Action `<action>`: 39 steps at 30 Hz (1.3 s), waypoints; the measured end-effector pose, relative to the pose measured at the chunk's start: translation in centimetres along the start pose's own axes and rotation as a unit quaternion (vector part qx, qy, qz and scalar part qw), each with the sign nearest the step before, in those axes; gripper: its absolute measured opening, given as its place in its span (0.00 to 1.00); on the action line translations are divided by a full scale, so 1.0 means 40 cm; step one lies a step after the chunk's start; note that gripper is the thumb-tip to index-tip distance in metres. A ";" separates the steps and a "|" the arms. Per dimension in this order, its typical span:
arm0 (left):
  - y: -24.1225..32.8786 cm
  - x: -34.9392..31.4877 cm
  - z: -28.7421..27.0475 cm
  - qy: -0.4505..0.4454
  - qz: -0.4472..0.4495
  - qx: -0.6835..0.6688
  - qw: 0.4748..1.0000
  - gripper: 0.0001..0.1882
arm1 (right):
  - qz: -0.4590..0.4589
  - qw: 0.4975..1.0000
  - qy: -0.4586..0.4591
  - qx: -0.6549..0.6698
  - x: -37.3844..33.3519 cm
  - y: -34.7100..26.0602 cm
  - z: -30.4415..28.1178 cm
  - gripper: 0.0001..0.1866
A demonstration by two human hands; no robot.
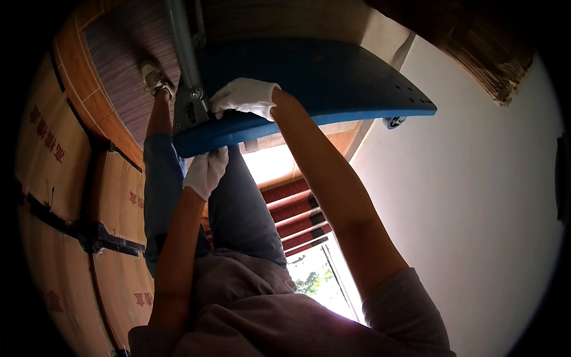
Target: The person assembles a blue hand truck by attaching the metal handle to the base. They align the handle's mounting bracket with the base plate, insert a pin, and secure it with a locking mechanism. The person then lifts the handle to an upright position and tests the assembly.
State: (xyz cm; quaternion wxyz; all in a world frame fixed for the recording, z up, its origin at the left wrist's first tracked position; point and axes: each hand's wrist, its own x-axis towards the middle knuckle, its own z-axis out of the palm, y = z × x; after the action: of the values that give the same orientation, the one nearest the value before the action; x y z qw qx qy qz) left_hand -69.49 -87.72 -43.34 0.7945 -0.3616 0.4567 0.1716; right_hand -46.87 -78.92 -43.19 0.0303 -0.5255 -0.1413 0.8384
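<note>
A blue platform (285,77), like the deck of a platform trolley, stretches in front of me with a caster wheel (394,122) under its right end. A grey metal tube (183,50) rises from a bracket (191,112) bolted at its near left corner. My right hand (247,98), in a white glove, rests over the near edge beside the bracket, its fingers bent together at a small dark part. Below that edge, my left hand (208,172), also gloved in white, is closed with its fingertips up against the underside. What either hand pinches is hidden.
Large taped cardboard boxes (59,149) are stacked along my left. A white wall (458,178) stands at right, with flattened cardboard (476,53) at the upper right. Dark wood-patterned floor (125,47) lies beyond my foot. Red steps or slats (294,208) and a bright opening show behind.
</note>
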 end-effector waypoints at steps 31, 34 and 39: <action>-0.008 -0.040 0.078 -0.004 0.198 0.650 0.734 0.08 | -0.071 0.900 0.086 -0.420 0.135 0.114 0.052 0.13; 0.013 -0.024 0.081 0.054 0.047 0.293 0.953 0.06 | -0.096 0.896 0.081 -0.427 0.158 0.138 0.057 0.12; 0.005 -0.025 0.069 -0.099 0.138 0.566 0.807 0.04 | -0.187 0.844 0.139 -0.484 0.200 0.191 0.078 0.10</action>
State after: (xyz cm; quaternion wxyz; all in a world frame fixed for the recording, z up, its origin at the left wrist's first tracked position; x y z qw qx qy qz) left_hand -68.49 -85.50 -41.70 0.8674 0.2376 0.4365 0.0252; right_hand -52.46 -85.29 -50.96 -0.0518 -0.5479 -0.6189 0.5604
